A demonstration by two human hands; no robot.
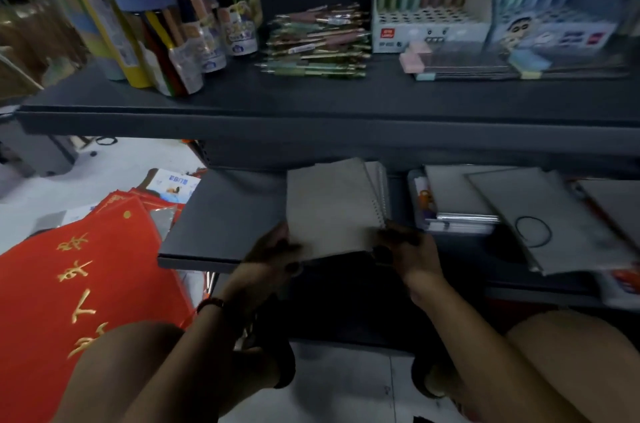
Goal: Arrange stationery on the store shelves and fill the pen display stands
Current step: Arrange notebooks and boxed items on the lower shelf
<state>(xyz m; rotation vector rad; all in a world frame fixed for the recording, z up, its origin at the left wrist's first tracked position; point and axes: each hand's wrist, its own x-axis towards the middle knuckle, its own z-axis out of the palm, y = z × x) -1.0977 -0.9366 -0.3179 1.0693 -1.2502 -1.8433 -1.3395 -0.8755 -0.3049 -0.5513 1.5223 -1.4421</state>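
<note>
Setting grey spiral-bound notebook stack (332,204) on dark lower metal shelf (221,214), left hand (273,254) & right hand (407,246) both gripping its near corners; next prob. push back, release.

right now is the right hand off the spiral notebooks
No, the right hand grips the near right corner of the spiral notebooks, while the left hand holds the near left corner.

display boxes (429,29) cropped at top, bottle labels (239,31) blurred
</note>
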